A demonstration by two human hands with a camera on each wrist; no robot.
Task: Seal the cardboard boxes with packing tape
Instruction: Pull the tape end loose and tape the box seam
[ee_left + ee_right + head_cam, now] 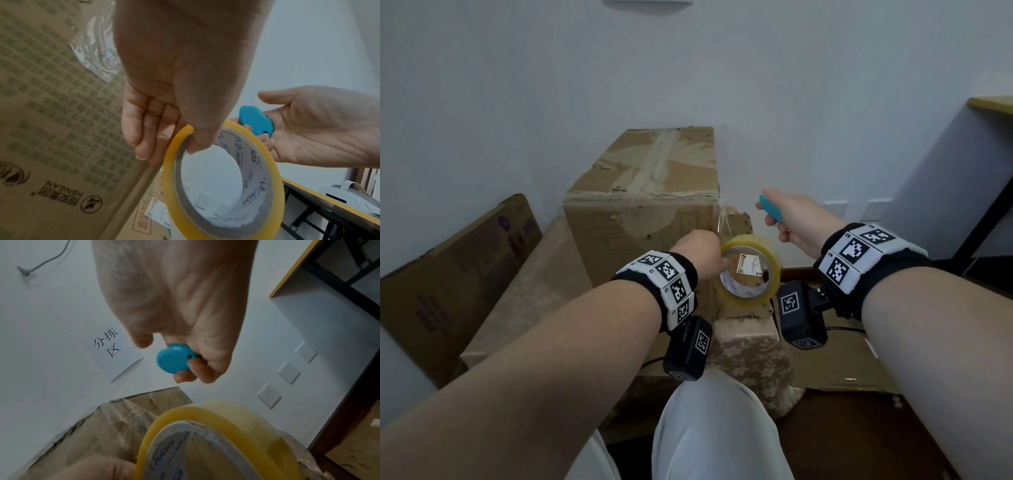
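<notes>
A tall worn cardboard box (647, 192) stands against the wall, old tape running along its top seam. My left hand (698, 248) holds a yellowish roll of clear packing tape (750, 270) at the box's near right corner, thumb inside the core and fingers outside (144, 129). A strip of tape (723, 221) stretches from the roll up to the box's top right edge. My right hand (787, 219) is just right of the roll, gripping a small teal cutter (770, 207), also visible in the wrist views (256, 122) (174, 358). No blade is visible.
The box rests on a patterned brown block (750, 356). A flat printed carton (448, 267) leans on the wall at left. Flattened cardboard (835, 363) lies on the floor at right, beside a desk with black legs (983, 219). My knees (709, 435) are below.
</notes>
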